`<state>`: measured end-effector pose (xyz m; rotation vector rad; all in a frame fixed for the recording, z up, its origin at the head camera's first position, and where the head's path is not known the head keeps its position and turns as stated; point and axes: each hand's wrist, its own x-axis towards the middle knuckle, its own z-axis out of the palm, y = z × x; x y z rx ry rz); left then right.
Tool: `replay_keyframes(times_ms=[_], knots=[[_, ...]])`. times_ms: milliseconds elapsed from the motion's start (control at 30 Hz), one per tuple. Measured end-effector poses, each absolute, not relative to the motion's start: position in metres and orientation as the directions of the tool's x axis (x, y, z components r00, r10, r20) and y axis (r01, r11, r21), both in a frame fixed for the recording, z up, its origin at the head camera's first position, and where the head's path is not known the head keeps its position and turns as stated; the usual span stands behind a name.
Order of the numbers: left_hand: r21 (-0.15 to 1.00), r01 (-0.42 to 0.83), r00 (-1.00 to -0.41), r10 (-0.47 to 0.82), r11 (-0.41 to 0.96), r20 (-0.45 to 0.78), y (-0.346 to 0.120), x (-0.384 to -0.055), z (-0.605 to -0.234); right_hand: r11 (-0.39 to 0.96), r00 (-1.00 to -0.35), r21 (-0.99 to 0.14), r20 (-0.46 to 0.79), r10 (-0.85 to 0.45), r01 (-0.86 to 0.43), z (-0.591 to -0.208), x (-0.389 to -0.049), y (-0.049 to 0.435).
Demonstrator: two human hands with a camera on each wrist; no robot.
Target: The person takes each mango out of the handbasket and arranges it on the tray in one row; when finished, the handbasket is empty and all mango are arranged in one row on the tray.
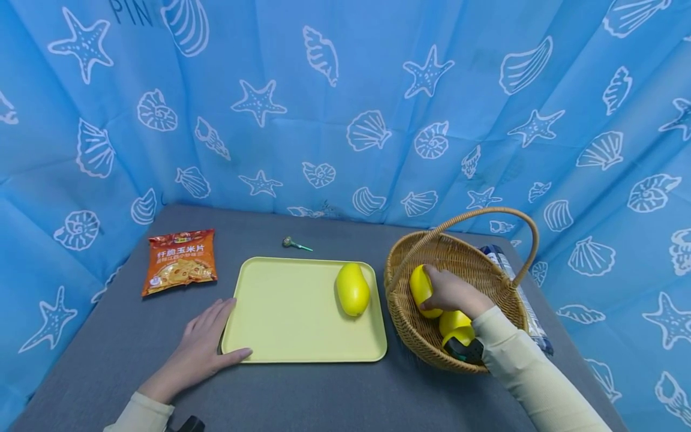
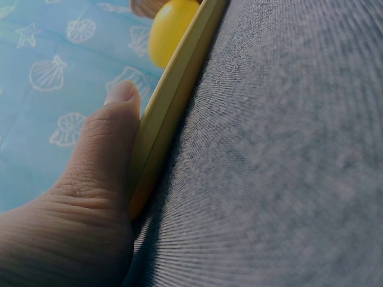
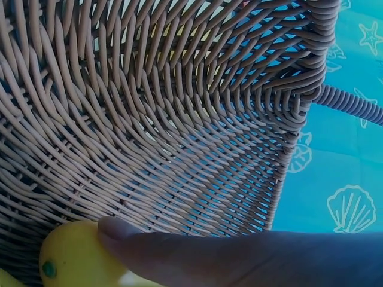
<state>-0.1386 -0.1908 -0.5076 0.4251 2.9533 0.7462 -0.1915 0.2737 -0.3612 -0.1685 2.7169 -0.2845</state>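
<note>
My left hand (image 1: 202,345) spans the near left corner of a pale yellow tray (image 1: 286,309), its straight fingers at the left rim. In the left wrist view the extended thumb (image 2: 114,134) lies along the tray's edge. A yellow mango (image 1: 353,289) lies on the tray's right side. Inside a wicker basket (image 1: 402,315), my right hand (image 1: 450,291) grips another yellow mango (image 1: 420,287), thumb and fingers on opposite sides. The right wrist view has that mango (image 3: 75,254) low beside the woven wall, its green stem spot showing. More yellow fruit (image 1: 453,324) sits below the hand, partly hidden.
An orange snack bag (image 1: 182,262) lies left of the tray, and a small green-stemmed item (image 1: 294,243) behind it. The basket's tall handle (image 1: 499,211) arches above its rim. A dark and silver package (image 1: 534,318) lies behind the basket's right side. A blue curtain (image 1: 345,108) surrounds the grey table.
</note>
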Motion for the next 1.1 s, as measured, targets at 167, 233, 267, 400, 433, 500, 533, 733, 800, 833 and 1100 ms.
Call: replay_keyframes(times_ms=[167,233,267,400,433,500,533,733,800,833,1100], knots=[[0.477,0.249,-0.959,0.282,0.843,0.003,-0.191,-0.139,-0.508,0.973,-0.915,-0.210,-0.365,-0.171,-0.098,-0.359,-0.190,0.273],[0.478,0.251,-0.959,0.283,0.842,0.005,-0.190,-0.138,-0.508,0.973,-0.915,-0.204,-0.365,-0.174,-0.104,-0.357,-0.189,0.273],[0.478,0.251,-0.959,0.283,0.841,0.005,-0.190,-0.138,-0.507,0.974,-0.914,-0.202,-0.366,-0.176,-0.106,-0.356,-0.189,0.273],[0.480,0.250,-0.959,0.283,0.841,0.005,-0.190,-0.138,-0.507,0.975,-0.912,-0.193,-0.370,-0.177,-0.111,-0.350,-0.188,0.272],[0.479,0.250,-0.959,0.282,0.841,0.004,-0.191,-0.138,-0.507,0.975,-0.913,-0.192,-0.367,-0.178,-0.113,-0.349,-0.187,0.272],[0.480,0.249,-0.960,0.282,0.841,0.004,-0.191,-0.138,-0.507,0.975,-0.914,-0.187,-0.364,-0.179,-0.117,-0.347,-0.186,0.272],[0.479,0.249,-0.960,0.281,0.842,0.004,-0.191,-0.138,-0.507,0.975,-0.915,-0.187,-0.362,-0.180,-0.118,-0.345,-0.185,0.271],[0.481,0.250,-0.958,0.286,0.840,0.000,-0.191,-0.138,-0.506,0.972,-0.919,-0.190,-0.342,-0.197,-0.138,-0.335,-0.178,0.270],[0.481,0.248,-0.959,0.284,0.841,-0.002,-0.190,-0.138,-0.505,0.970,-0.922,-0.193,-0.328,-0.204,-0.146,-0.331,-0.175,0.269],[0.480,0.251,-0.958,0.286,0.840,0.002,-0.191,-0.138,-0.505,0.970,-0.924,-0.193,-0.323,-0.206,-0.149,-0.329,-0.174,0.269],[0.480,0.262,-0.957,0.289,0.837,0.017,-0.191,-0.138,-0.505,0.966,-0.935,-0.213,-0.291,-0.203,-0.144,-0.313,-0.160,0.264]])
